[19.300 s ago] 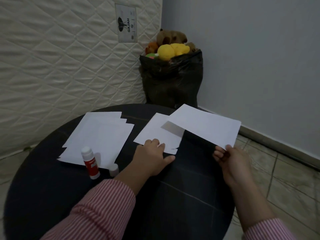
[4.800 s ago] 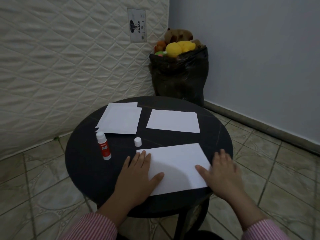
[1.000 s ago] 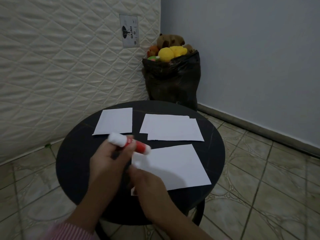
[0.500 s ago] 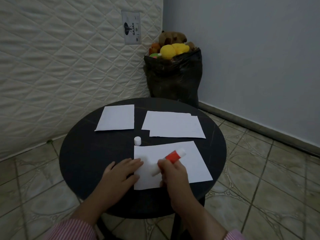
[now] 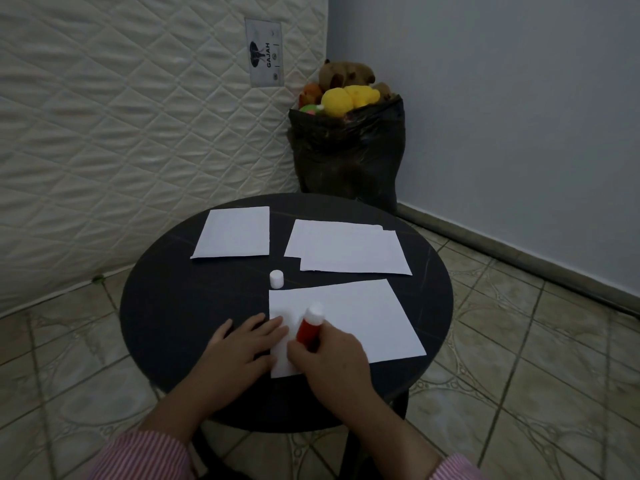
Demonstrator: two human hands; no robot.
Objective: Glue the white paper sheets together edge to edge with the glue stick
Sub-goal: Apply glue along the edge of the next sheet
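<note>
We see white paper sheets [image 5: 349,317] on a round black table [image 5: 180,306], and a red glue stick [image 5: 309,329] with a white end, its white cap [image 5: 276,278] apart. Pink-and-white striped sleeves [image 5: 145,455]. Cream quilted mattress [image 5: 121,116], black bag [image 5: 346,157], yellow plush toy [image 5: 346,97].

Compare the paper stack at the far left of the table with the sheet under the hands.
The far-left stack lies untouched; the near sheet is pinned by the left hand while the right hand holds the glue stick on it. The stack looks smaller. Both are white and flat.
</note>
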